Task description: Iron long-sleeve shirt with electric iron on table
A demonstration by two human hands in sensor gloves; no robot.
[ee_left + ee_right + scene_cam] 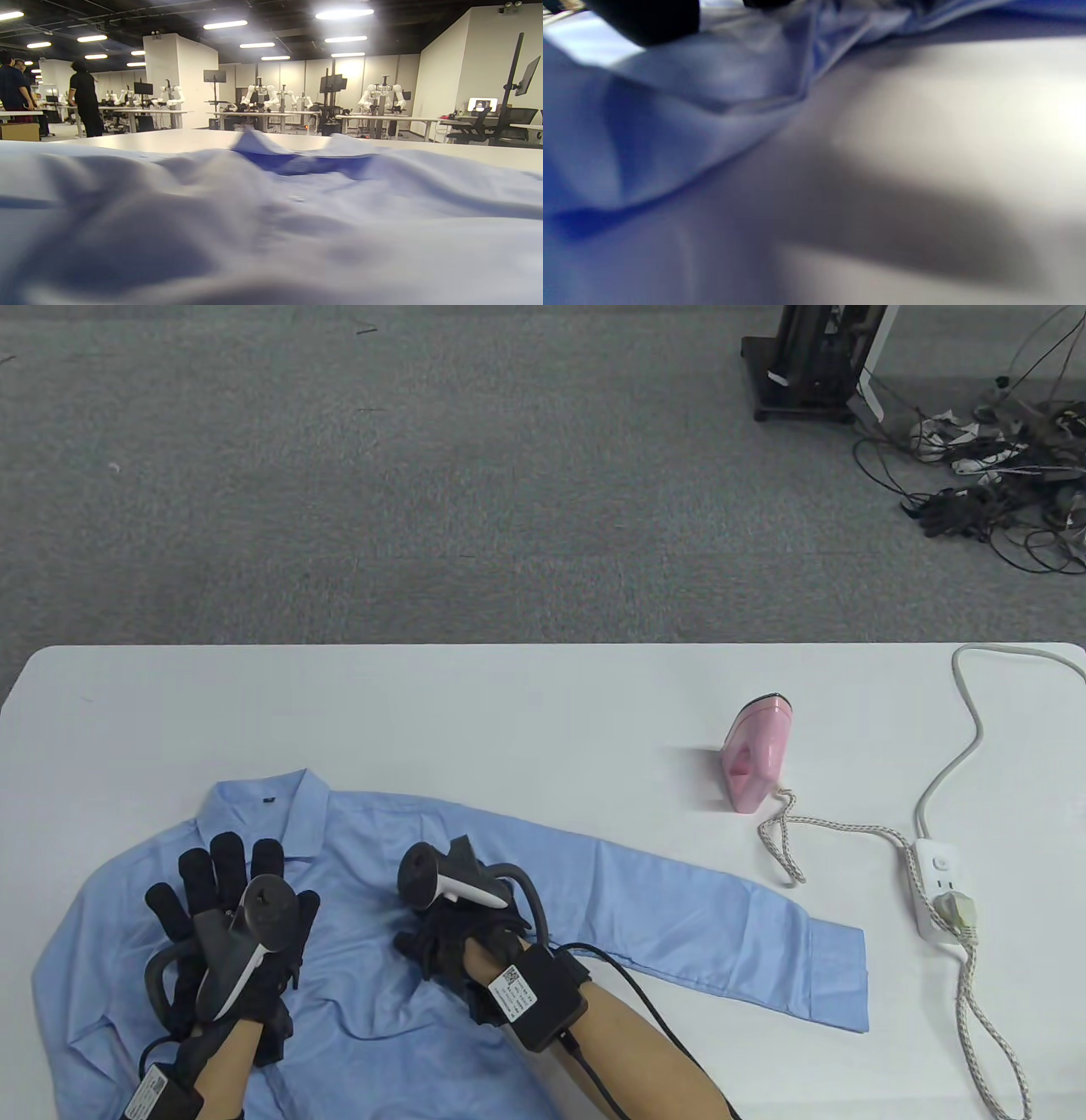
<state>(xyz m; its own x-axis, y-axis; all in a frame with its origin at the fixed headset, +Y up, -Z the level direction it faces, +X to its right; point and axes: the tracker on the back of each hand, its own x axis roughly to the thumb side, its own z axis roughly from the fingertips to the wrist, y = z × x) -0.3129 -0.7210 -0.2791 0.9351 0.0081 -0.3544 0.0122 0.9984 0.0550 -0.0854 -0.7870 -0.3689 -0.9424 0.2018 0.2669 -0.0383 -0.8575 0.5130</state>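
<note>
A light blue long-sleeve shirt [382, 840] lies on the white table [509, 712], collar [254, 806] at the far left and one sleeve [679, 916] stretched out to the right. My left hand [221, 891] rests flat on the shirt below the collar, fingers spread. My right hand [433, 946] is on the chest area with its fingers curled into the cloth. In the right wrist view a gloved finger [649, 17] sits by a raised fold of shirt [670, 127]. The left wrist view shows only rumpled shirt [271, 220]. The pink iron [755, 759] stands on its heel to the right, untouched.
The iron's braided cord [789, 840] runs to a white power strip [937, 891] near the table's right edge, whose grey cable [967, 729] loops off the far right corner. Bare tabletop lies behind the shirt. Carpet and loose cables lie beyond the table.
</note>
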